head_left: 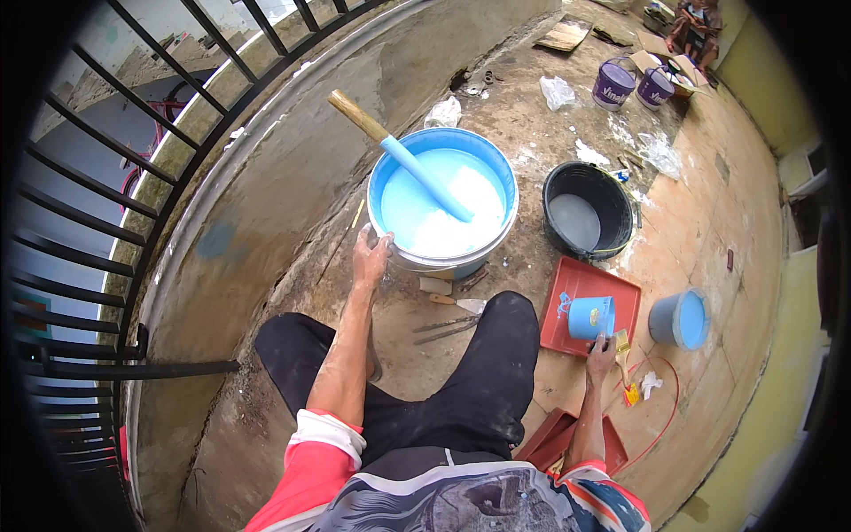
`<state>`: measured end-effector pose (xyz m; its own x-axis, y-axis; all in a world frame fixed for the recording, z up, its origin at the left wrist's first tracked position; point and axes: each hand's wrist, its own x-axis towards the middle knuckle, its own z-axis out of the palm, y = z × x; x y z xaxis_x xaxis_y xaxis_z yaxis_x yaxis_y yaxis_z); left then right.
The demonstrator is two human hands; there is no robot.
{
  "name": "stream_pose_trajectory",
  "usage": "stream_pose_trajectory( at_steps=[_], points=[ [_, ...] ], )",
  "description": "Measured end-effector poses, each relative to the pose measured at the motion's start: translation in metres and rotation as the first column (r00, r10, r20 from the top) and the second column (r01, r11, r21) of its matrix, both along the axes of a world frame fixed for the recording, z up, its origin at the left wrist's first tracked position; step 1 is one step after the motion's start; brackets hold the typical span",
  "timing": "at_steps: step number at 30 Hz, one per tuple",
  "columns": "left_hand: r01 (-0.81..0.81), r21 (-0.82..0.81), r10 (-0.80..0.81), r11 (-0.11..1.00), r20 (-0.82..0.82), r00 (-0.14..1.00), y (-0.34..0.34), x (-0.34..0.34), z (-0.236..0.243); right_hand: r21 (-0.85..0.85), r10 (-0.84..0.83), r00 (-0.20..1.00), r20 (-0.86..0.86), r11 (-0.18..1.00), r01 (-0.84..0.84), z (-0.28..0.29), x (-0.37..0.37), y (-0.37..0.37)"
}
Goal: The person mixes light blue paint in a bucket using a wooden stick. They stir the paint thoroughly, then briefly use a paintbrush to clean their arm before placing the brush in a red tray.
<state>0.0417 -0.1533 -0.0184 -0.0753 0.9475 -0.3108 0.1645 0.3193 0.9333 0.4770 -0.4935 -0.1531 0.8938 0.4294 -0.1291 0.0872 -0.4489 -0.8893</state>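
A large paint bucket full of light blue paint stands in front of me. A wooden stick, its lower part coated blue, leans in it against the far left rim. My left hand grips the bucket's near left rim, fingers curled over the edge. To the right, my right hand closes on the near edge of a small blue-coated cup. That cup is tipped on its side over a red paint tray. Beside this hand lies a paintbrush with pale bristles.
A black bucket stands beyond the tray, a blue paint pail right of it. A trowel lies between my knees. Purple pails stand farther off, near a seated person. A wall with a metal fence runs along my left.
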Motion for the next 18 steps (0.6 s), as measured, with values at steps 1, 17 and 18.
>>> stream_pose_trajectory(
  at_steps=[1,17,18],
  points=[
    [-0.066,0.085,0.079,0.994,-0.158,0.984,0.018,-0.012,-0.004,-0.048,0.015,0.999,0.045,0.999,-0.013,0.006,-0.005,0.006],
    [0.058,0.225,-0.154,0.973,0.441,0.884,0.266,-0.019,0.076,-0.084,0.173,0.96,0.219,0.984,-0.158,0.044,-0.008,0.008],
    [0.088,0.286,-0.213,0.954,0.446,0.869,0.256,-0.006,0.097,-0.096,0.154,0.963,0.221,0.986,-0.136,0.047,-0.007,0.003]
  ],
)
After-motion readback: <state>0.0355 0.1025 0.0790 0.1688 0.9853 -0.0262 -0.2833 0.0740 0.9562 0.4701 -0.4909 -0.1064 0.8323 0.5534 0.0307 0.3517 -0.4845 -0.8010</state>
